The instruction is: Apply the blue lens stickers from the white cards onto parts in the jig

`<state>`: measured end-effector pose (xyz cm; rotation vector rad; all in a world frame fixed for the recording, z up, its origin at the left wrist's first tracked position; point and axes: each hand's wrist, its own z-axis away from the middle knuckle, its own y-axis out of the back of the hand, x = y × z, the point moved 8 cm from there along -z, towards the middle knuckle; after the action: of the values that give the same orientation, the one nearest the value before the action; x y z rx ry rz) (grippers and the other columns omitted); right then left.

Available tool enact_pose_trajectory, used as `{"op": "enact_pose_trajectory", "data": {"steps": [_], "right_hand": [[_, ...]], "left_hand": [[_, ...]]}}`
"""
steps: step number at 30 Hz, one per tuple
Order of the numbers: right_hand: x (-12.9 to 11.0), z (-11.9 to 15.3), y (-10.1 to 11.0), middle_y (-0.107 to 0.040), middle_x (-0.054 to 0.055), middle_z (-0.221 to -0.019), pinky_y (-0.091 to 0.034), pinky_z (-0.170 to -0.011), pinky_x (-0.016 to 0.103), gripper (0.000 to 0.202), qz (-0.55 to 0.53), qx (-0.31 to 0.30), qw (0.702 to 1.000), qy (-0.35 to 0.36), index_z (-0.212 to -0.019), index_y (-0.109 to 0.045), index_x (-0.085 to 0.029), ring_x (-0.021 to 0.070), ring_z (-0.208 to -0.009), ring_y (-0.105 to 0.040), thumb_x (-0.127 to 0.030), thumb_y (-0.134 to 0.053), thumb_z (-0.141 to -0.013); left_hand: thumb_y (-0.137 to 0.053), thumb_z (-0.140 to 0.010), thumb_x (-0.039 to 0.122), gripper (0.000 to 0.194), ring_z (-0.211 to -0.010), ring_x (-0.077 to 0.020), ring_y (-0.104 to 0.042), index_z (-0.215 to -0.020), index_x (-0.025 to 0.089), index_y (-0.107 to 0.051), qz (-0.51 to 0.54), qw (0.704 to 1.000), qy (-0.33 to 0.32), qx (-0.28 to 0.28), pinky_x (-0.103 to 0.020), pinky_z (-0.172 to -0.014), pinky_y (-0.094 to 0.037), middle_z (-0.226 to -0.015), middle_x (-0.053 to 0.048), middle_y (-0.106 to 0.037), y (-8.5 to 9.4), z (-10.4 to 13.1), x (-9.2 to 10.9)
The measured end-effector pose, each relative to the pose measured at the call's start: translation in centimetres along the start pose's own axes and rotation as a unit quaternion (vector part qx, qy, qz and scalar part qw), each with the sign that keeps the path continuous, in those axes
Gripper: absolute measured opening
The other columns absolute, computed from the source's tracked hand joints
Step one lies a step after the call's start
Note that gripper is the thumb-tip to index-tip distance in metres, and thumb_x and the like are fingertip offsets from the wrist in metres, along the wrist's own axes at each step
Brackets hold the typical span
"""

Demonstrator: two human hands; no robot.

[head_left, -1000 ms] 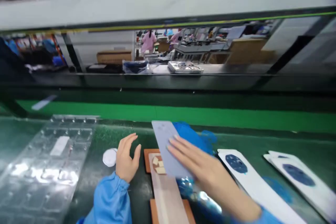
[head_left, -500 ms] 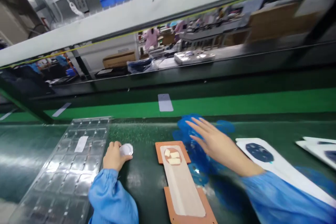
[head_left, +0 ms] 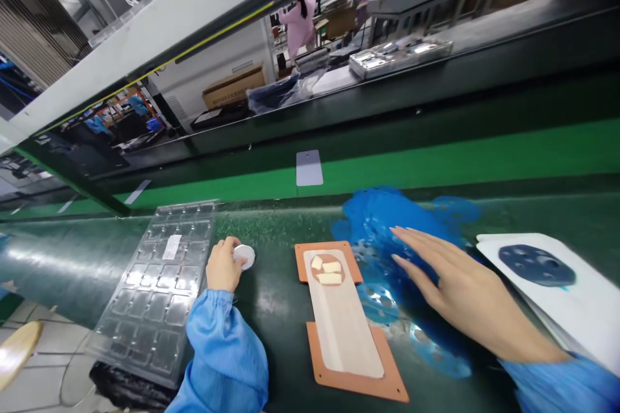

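Note:
My left hand [head_left: 223,264] pinches a small round white disc [head_left: 245,257] over the green work surface, right of a clear plastic tray [head_left: 157,290]. My right hand [head_left: 460,284] is stretched out, fingers extended and thumb apart, with nothing in it, beside a pile of thin blue film pieces [head_left: 387,213]. Between the hands lies an orange board [head_left: 320,355] with a long pale strip [head_left: 343,329] on it. At the strip's far end, several cream pieces [head_left: 330,279] show in a round area.
White sheets with a dark blue oval [head_left: 537,264] lie at the right. A white card [head_left: 309,168] rests on the green strip behind. A pale shelf beam [head_left: 194,13] crosses above. A person in pink [head_left: 299,26] is far off.
The view has tilted and shifted. My right hand has moved right, away from the orange board and nearer the white sheets. My left hand still holds the disc.

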<state>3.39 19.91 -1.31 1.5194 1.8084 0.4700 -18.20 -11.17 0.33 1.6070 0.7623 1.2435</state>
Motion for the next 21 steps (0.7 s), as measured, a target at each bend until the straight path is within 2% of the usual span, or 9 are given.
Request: {"op": "enact_pose_trajectory", "data": {"steps": [2, 4, 7, 10, 13, 17, 21], "right_hand": [[-0.1, -0.3, 0.1, -0.066, 0.011, -0.122, -0.056, -0.092, 0.046, 0.044, -0.016, 0.002, 1.000, -0.006, -0.142, -0.048, -0.020, 0.0283, -0.110, -0.064, -0.038, -0.040, -0.102], [-0.4, -0.6, 0.1, -0.067, 0.010, -0.120, -0.056, -0.092, 0.046, 0.041, -0.032, -0.001, 0.999, -0.005, -0.139, -0.050, -0.020, 0.0270, -0.109, -0.064, -0.035, -0.042, -0.102], [-1.5, -1.1, 0.0, -0.068, 0.009, -0.120, -0.056, -0.095, 0.043, 0.036, -0.056, -0.010, 0.998, 0.002, -0.135, -0.054, -0.018, 0.0244, -0.109, -0.064, -0.029, -0.045, -0.102], [-2.2, -1.5, 0.1, -0.068, 0.009, -0.120, -0.055, -0.096, 0.040, 0.033, -0.074, -0.015, 0.997, 0.004, -0.132, -0.055, -0.017, 0.0228, -0.111, -0.064, -0.024, -0.047, -0.101], [-2.1, -1.5, 0.3, -0.067, 0.009, -0.121, -0.055, -0.096, 0.040, 0.033, -0.081, -0.018, 0.997, -0.007, -0.131, -0.056, -0.016, 0.0224, -0.112, -0.063, -0.022, -0.047, -0.101], [-1.1, -1.1, 0.8, -0.068, 0.009, -0.119, -0.056, -0.095, 0.040, 0.034, -0.084, -0.018, 0.996, -0.039, -0.132, -0.056, -0.017, 0.0221, -0.110, -0.064, -0.023, -0.046, -0.101], [-0.3, -1.0, 1.4, -0.069, 0.009, -0.117, -0.056, -0.094, 0.041, 0.033, -0.084, -0.010, 0.995, -0.060, -0.132, -0.057, -0.018, 0.0227, -0.109, -0.064, -0.025, -0.047, -0.100]], "left_hand": [[-0.065, -0.075, 0.011, 0.019, -0.076, -0.0175, -0.059, -0.092, 0.020, -0.065, 0.039, 0.999, -0.012, -0.005, -0.031, -0.075, -0.047, -0.078, 0.000, -0.063, 0.2, -0.2, 0.6], [-0.063, -0.079, 0.016, 0.013, -0.071, -0.0151, -0.060, -0.091, 0.019, -0.068, 0.077, 0.997, -0.030, -0.013, -0.028, -0.072, -0.049, -0.078, -0.001, -0.067, 0.3, -0.2, 2.1], [-0.063, -0.083, 0.025, 0.012, -0.070, -0.0145, -0.064, -0.088, 0.017, -0.070, 0.197, 0.976, -0.090, -0.023, -0.025, -0.063, -0.052, -0.085, -0.003, -0.071, -0.1, 0.3, 6.0], [-0.064, -0.085, 0.023, 0.009, -0.070, -0.0145, -0.065, -0.082, 0.018, -0.070, 0.267, 0.939, -0.215, -0.022, -0.024, -0.063, -0.053, -0.081, -0.002, -0.072, -1.0, 1.7, 10.8], [-0.059, -0.087, 0.012, 0.013, -0.080, -0.0149, -0.069, -0.083, 0.019, -0.069, 0.244, 0.904, -0.351, -0.001, -0.027, -0.075, -0.056, -0.083, -0.002, -0.074, -2.4, 3.5, 14.1], [-0.055, -0.089, 0.006, 0.019, -0.091, -0.0152, -0.071, -0.087, 0.019, -0.068, 0.207, 0.860, -0.464, 0.038, -0.029, -0.083, -0.059, -0.091, -0.003, -0.076, -3.9, 5.3, 15.0], [-0.054, -0.088, 0.005, 0.021, -0.101, -0.0194, -0.070, -0.090, 0.020, -0.068, 0.164, 0.856, -0.490, 0.012, -0.036, -0.087, -0.060, -0.101, -0.005, -0.076, -4.6, 5.7, 14.7]]}}
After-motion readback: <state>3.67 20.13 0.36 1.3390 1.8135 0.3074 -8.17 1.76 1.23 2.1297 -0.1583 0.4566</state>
